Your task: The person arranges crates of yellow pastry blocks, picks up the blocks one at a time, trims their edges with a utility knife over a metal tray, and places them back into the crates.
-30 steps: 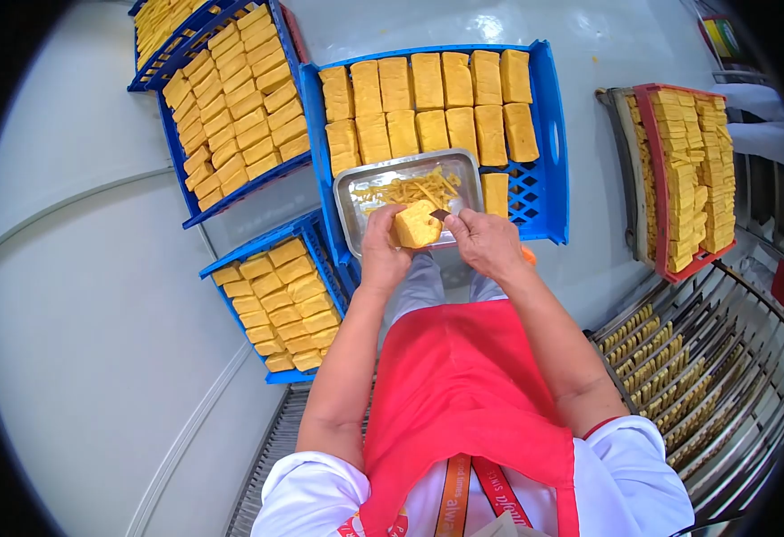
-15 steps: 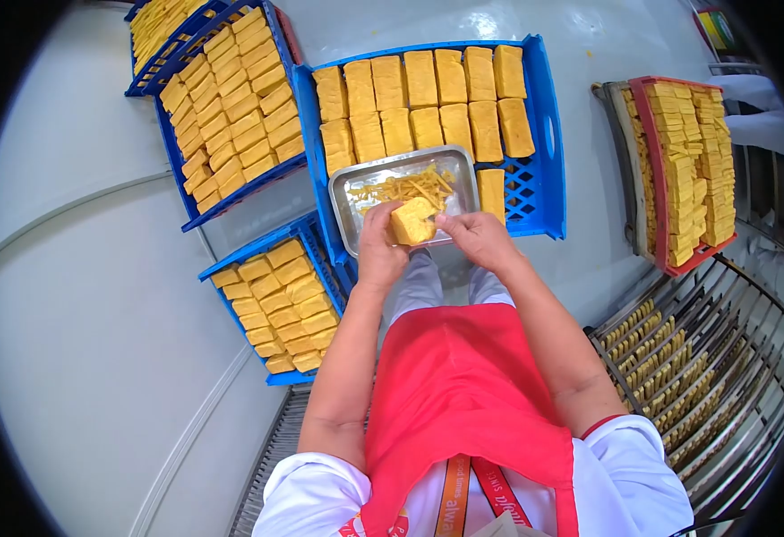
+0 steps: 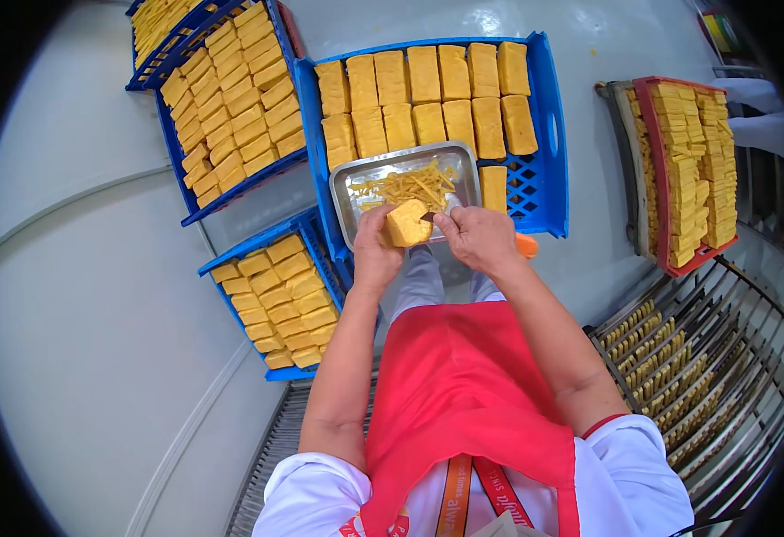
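Note:
My left hand (image 3: 378, 252) is closed around a yellow brick-shaped loaf (image 3: 407, 224), its pale end turned towards my right hand. In my right hand (image 3: 483, 238) is a knife (image 3: 428, 217); its short dark blade touches the loaf's right edge, and its orange handle (image 3: 526, 245) sticks out behind the palm. Both hands are at the near edge of a shallow metal tray (image 3: 345, 199). Thin yellow strips of trimmings (image 3: 414, 185) lie in that tray, just beyond the loaf.
Under the tray is a blue crate (image 3: 548, 134) with rows of yellow loaves (image 3: 424, 76). More loaf-filled crates (image 3: 174, 157) stand at left, including a lower one (image 3: 275, 369). At right are a red crate (image 3: 642, 116) of stacked yellow pieces and a metal rack (image 3: 723, 358).
My right hand has drawn slightly right, so the knife blade and orange handle now show. The loaf has shifted slightly left in my left hand.

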Tool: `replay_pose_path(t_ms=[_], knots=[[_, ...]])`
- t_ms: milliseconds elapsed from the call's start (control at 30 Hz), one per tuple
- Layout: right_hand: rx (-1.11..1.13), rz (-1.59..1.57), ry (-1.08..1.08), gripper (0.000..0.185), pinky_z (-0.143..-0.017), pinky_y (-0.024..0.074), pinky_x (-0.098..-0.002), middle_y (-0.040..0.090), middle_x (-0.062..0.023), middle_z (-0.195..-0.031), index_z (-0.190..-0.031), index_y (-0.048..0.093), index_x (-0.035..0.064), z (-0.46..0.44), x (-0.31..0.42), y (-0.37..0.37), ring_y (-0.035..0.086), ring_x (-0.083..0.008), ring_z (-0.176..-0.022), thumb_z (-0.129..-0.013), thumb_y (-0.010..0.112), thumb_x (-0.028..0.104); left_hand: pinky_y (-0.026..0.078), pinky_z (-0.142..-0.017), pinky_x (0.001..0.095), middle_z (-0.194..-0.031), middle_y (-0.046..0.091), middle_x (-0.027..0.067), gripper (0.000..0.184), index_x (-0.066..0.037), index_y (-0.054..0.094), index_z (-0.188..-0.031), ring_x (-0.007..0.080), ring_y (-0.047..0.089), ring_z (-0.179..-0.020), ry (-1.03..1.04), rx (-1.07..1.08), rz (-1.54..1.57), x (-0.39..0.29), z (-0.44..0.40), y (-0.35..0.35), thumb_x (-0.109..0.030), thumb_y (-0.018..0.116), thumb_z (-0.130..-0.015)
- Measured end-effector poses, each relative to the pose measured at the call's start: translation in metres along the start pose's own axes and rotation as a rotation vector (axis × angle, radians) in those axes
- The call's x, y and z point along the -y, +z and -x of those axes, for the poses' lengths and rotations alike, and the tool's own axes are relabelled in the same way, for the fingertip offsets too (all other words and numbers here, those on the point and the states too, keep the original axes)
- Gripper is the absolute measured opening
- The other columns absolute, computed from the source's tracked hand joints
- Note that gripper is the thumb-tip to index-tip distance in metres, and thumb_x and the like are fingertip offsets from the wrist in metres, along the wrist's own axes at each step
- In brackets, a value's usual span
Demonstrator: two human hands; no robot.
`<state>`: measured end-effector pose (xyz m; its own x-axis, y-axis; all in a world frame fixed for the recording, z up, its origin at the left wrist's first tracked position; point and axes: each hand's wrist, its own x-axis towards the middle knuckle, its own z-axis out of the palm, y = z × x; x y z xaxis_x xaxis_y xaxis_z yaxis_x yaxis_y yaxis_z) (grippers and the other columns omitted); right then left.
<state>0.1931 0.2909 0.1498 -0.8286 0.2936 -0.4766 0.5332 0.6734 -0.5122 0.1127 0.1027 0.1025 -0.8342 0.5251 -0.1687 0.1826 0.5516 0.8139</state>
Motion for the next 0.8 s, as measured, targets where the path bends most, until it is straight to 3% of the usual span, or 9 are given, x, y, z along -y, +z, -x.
replay_pose_path(t_ms=[233,333,400,433,500,600,700,733,800], knots=[[0.164,-0.085,0.024,0.065,-0.07,0.053,-0.0489,0.068,-0.022,-0.075,-0.078,0.072,0.0064,-0.008,-0.012,0.008,0.068,-0.0381,-0.077,-0.092,0.047,0.065,0.048,-0.095,0.0402,-0.116,0.06,0.0159,0.055,-0.007,0.059,-0.117,0.0373,0.058,-0.11,0.05,0.003,-0.03,-0.013,-0.002,0.0,0.009,0.069,-0.065],[0.328,-0.447,0.247,0.075,-0.072,0.0537,-0.0451,0.067,-0.0211,-0.07,-0.077,0.074,0.0021,-0.018,-0.022,0.022,0.07,-0.0365,-0.078,-0.085,0.051,0.073,0.048,-0.095,0.0403,-0.116,0.059,0.0158,0.056,-0.007,0.059,-0.118,0.0378,0.058,-0.11,0.048,0.004,-0.031,-0.011,-0.002,0.001,0.009,0.07,-0.065],[0.482,-0.795,0.51,0.079,-0.08,0.0534,-0.041,0.071,-0.0208,-0.082,-0.099,0.072,-0.0041,-0.021,-0.024,0.023,0.07,-0.0347,-0.089,-0.081,0.058,0.072,0.047,-0.096,0.0403,-0.116,0.06,0.0155,0.057,-0.007,0.059,-0.118,0.038,0.057,-0.11,0.034,0.008,-0.024,-0.007,-0.001,0.001,0.009,0.071,-0.065],[0.483,-0.796,0.511,0.079,-0.08,0.0534,-0.041,0.071,-0.0208,-0.082,-0.099,0.072,-0.0041,-0.02,-0.022,0.024,0.07,-0.0347,-0.089,-0.081,0.058,0.072,0.049,-0.094,0.0394,-0.115,0.06,0.0144,0.057,-0.007,0.059,-0.119,0.0355,0.059,-0.109,0.034,-0.019,-0.032,-0.004,0.001,0.0,0.007,0.074,-0.065],[0.094,-0.3,0.352,0.088,-0.087,0.0519,-0.0399,0.07,-0.0224,-0.101,-0.119,0.062,-0.0086,-0.017,-0.018,0.027,0.067,-0.0348,-0.101,-0.073,0.07,0.066,0.05,-0.093,0.0385,-0.114,0.061,0.0132,0.058,-0.006,0.059,-0.119,0.0329,0.061,-0.107,0.035,-0.044,-0.041,-0.001,0.003,-0.002,0.005,0.077,-0.065],[0.201,-0.481,0.228,0.098,-0.091,0.0507,-0.0372,0.066,-0.0232,-0.116,-0.135,0.05,-0.0048,-0.011,-0.033,0.029,0.064,-0.0333,-0.11,-0.065,0.083,0.057,0.054,-0.086,0.0316,-0.115,0.063,0.0128,0.069,0.001,0.053,-0.125,0.021,0.065,-0.101,-0.503,0.125,0.239,0.001,0.006,0.002,-0.005,0.087,-0.065],[0.09,-0.537,0.012,0.099,-0.092,0.0511,-0.0374,0.067,-0.0227,-0.113,-0.136,0.048,-0.005,0.007,-0.038,0.044,0.065,-0.035,-0.108,-0.061,0.087,0.048,0.052,-0.091,0.0338,-0.112,0.065,0.0114,0.06,-0.002,0.053,-0.126,0.0197,0.063,-0.103,-0.538,0.183,0.469,0.0,0.01,0.035,-0.007,0.084,-0.075],[0.104,-0.53,0.107,0.09,-0.092,0.0511,-0.0423,0.066,-0.0256,-0.114,-0.137,0.047,0.0004,0.013,-0.04,0.04,0.064,-0.04,-0.109,-0.067,0.082,0.044,0.052,-0.091,0.0335,-0.114,0.064,0.0085,0.049,-0.003,0.055,-0.125,0.0173,0.062,-0.102,-0.524,0.257,0.623,-0.004,0.013,0.047,-0.025,0.077,-0.087],[0.018,-0.543,0.23,0.088,-0.091,0.0514,-0.0429,0.067,-0.0261,-0.113,-0.137,0.047,0.0002,0.018,-0.063,0.04,0.065,-0.0402,-0.108,-0.068,0.081,0.042,0.051,-0.09,0.033,-0.115,0.064,0.0069,0.051,-0.003,0.055,-0.128,0.0165,0.061,-0.102,-0.641,0.341,0.74,0.002,0.011,0.072,-0.033,0.072,-0.09]])
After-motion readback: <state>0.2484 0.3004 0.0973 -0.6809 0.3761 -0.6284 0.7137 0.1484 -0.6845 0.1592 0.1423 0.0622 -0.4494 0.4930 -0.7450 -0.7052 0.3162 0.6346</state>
